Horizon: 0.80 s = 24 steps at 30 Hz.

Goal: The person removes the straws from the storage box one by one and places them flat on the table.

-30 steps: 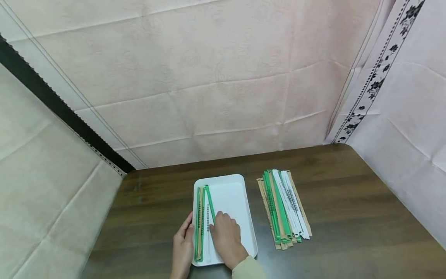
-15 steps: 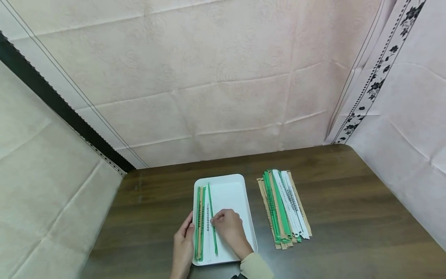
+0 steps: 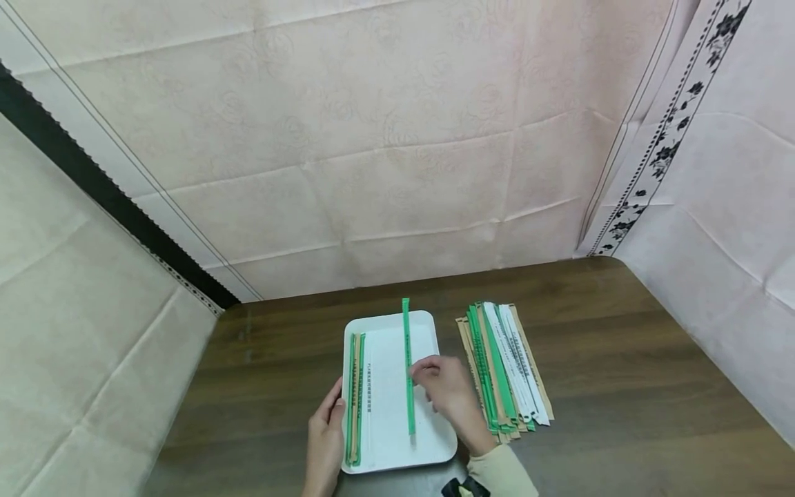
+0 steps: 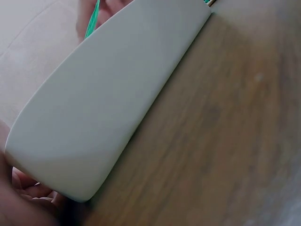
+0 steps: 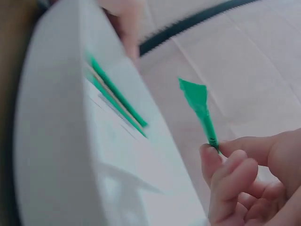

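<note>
My left hand (image 3: 326,435) grips the left edge of a white tray (image 3: 428,335), thumb by the rim. Between right thumb and fingertips, my right hand (image 3: 450,393) pinches a slim green wrapped straw (image 3: 407,338); its flat, flared wrapper end (image 5: 194,94) shows in the right wrist view. This straw stands over the tray's right half, its top passing the far rim. Along the tray's left side lie green and brown wrapped straws (image 3: 355,400) and a white wrapped straw (image 3: 369,386) with dark print. In the left wrist view the tray's outer wall (image 4: 103,94) fills the middle.
Right of the tray, a pile of green, white and brown wrapped straws (image 3: 506,373) lies on the brown wooden table (image 3: 621,386). Pale cloth (image 3: 404,138) hangs behind the table and at both sides. A black object (image 3: 466,486) sits at my right sleeve.
My right hand has lifted the green straw from beside the white one and moved it right, above the tray. My left hand stays at the tray's edge.
</note>
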### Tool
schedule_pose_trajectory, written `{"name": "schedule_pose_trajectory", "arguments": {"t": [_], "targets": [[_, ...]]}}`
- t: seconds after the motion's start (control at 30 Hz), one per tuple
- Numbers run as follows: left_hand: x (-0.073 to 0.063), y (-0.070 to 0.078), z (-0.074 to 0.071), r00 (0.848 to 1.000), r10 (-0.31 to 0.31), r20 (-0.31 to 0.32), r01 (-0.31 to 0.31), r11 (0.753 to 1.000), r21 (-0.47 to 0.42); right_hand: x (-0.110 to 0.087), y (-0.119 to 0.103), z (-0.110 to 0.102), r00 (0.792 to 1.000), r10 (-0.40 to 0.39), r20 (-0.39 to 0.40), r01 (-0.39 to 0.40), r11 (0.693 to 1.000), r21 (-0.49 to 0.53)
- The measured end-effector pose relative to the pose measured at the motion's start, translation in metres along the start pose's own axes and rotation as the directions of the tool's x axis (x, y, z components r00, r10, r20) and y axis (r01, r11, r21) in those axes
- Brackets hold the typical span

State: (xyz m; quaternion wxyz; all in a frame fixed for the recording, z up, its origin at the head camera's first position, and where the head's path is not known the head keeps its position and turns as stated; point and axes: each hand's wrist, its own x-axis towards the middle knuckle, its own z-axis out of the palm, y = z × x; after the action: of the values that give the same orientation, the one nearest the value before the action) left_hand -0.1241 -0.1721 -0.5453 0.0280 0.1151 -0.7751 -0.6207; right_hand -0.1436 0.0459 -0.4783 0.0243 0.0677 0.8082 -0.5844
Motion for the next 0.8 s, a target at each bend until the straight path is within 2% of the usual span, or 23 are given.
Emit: {"name": "schedule_pose_trajectory", "arguments": {"t": [0.27, 0.43, 0.57, 0.8], "targets": [[0.001, 0.001, 0.0, 1.0, -0.006, 0.001, 0.006, 1.0, 0.001, 0.007, 0.013, -0.048, 0.997, 0.02, -0.075, -0.016, 0.999, 0.049], [0.0, 0.0, 0.001, 1.0, 0.003, -0.003, -0.003, 1.0, -0.01, 0.01, 0.028, -0.082, 0.993, 0.01, -0.12, -0.014, 0.999, -0.032], [0.0, 0.0, 0.002, 1.0, 0.009, -0.006, -0.009, 1.0, -0.01, 0.011, 0.037, -0.103, 0.988, 0.04, -0.151, -0.058, 0.992, -0.115], [0.0, -0.001, 0.001, 1.0, 0.022, -0.015, -0.023, 1.0, -0.014, 0.012, 0.043, -0.117, 0.984, 0.073, -0.163, -0.111, 0.964, -0.243]]}}
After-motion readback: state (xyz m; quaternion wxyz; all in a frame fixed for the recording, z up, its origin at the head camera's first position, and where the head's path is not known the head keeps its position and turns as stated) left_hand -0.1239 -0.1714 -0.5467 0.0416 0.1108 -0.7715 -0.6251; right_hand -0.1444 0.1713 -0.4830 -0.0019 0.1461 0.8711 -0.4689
